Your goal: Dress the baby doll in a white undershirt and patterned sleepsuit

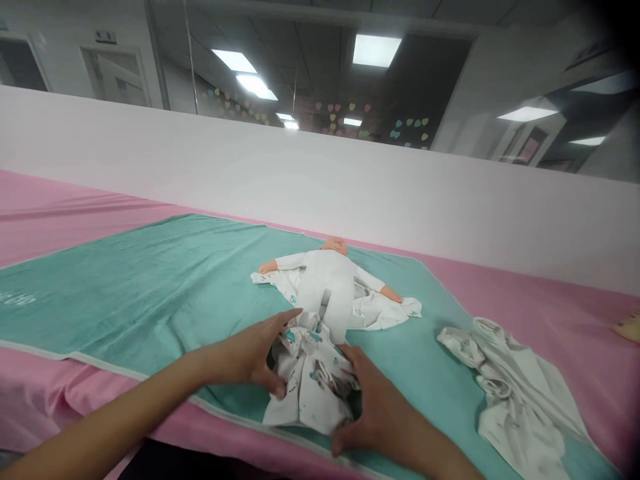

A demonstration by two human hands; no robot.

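Note:
A baby doll (327, 280) in a white bodysuit lies on its back with its arms spread, its head away from me. Beneath it is spread a white printed baby top (380, 312). White baby pants (313, 387) with a blue-green print are bunched around the ends of the doll's legs, hiding the feet. My left hand (265, 350) grips the left side of the pants, thumb low and fingers over the top edge. On the opposite side my right hand (373, 403) holds the cloth, its fingertips partly hidden by the folds.
A green towel (150, 287) lies under the doll, over a pink cloth (80, 213) on the table. Crumpled white clothes (520, 393) rest at the right. Something skin-coloured (629, 328) shows at the right edge. A low white wall (280, 173) runs along the back, below glass.

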